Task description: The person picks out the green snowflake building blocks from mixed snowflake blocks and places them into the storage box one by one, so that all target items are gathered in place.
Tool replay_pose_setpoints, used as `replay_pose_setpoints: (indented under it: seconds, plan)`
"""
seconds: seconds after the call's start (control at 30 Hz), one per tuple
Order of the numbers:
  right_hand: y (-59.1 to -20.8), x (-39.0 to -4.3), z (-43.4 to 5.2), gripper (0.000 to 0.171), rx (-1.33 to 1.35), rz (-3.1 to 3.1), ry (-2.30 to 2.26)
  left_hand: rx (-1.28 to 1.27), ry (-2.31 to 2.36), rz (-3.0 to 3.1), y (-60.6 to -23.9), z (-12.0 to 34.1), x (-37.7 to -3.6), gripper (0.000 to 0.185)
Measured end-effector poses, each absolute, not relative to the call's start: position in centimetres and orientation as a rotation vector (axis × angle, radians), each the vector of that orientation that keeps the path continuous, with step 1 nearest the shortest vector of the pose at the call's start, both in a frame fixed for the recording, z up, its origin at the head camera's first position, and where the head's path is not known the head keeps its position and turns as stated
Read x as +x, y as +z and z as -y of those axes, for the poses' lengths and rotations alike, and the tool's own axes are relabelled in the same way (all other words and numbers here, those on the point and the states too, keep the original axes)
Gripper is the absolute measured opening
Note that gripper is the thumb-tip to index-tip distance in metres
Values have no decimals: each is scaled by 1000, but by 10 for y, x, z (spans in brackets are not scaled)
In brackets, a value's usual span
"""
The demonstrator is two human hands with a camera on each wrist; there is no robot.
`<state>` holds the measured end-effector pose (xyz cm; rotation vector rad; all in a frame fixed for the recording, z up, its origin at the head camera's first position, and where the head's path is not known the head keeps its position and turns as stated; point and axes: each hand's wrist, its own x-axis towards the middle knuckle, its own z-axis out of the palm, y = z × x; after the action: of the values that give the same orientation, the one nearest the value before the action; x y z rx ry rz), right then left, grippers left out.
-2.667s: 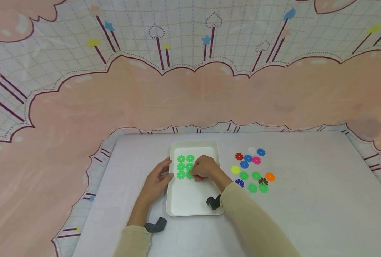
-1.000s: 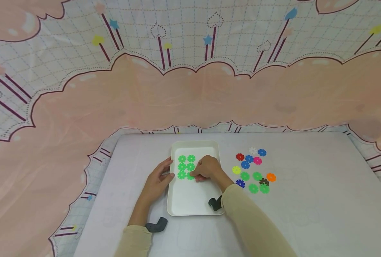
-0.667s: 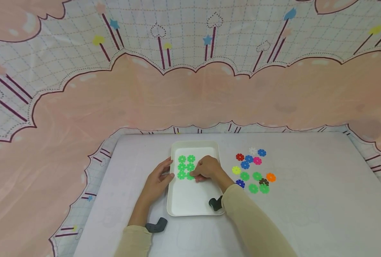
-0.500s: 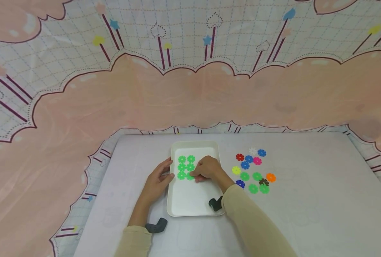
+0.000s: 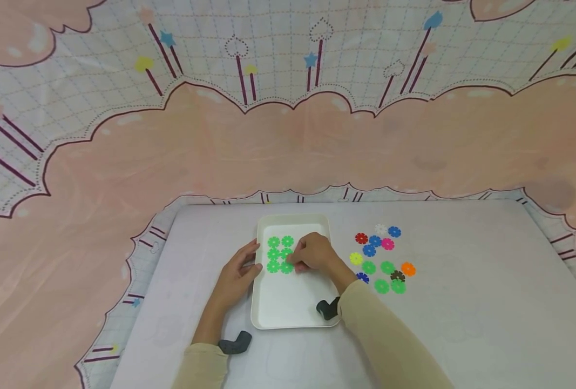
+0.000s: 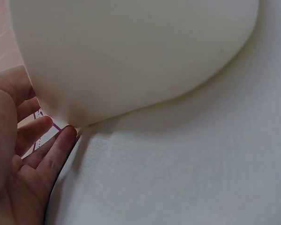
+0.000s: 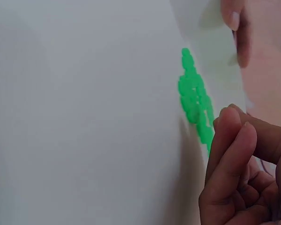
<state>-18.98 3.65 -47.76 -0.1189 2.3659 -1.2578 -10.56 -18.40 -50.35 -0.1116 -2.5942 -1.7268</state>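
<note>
A: Where are the green wheels (image 5: 273, 254)?

B: Flat in the white tray (image 5: 288, 302), in its far half, toward the left.

A: How many?

B: Six. Three rows of two, packed close. I think that makes them easy to line up.

A: What about the right hand (image 5: 315, 253)?

B: It bends in by the right side of the rows. Its fingertips are pressed together, and I see nothing between them. I can't tell if they touch a wheel.

A: And the left hand (image 5: 238, 276)?

B: It rests at the tray's left rim, thumb and fingers apart. Maybe that's so the tray won't slide.

A: What's outside the tray?

B: On its right are fourteen loose wheels (image 5: 381, 286) on the white table (image 5: 472, 302). Four green, three blue, and one each of dark blue, red, white, pink, yellow, orange and brown. They're in a messy bunch, likely just within reach.

A: And behind?

B: One big pinkish cloth (image 5: 307, 146) with cloud shapes.
</note>
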Motion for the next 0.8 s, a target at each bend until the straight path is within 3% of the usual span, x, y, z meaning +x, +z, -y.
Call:
replay_pose_setpoints:
  seconds: [0.5,0.8]
  plan:
    - [-450,-199,-66,21,-168,-2352,-1448,-104,-1726,2596,-501,185,-107,53]
    - [-429,-201,-109,21,-256,-2410,-1359,-117,-1710,2595,-529,193,-118,54]
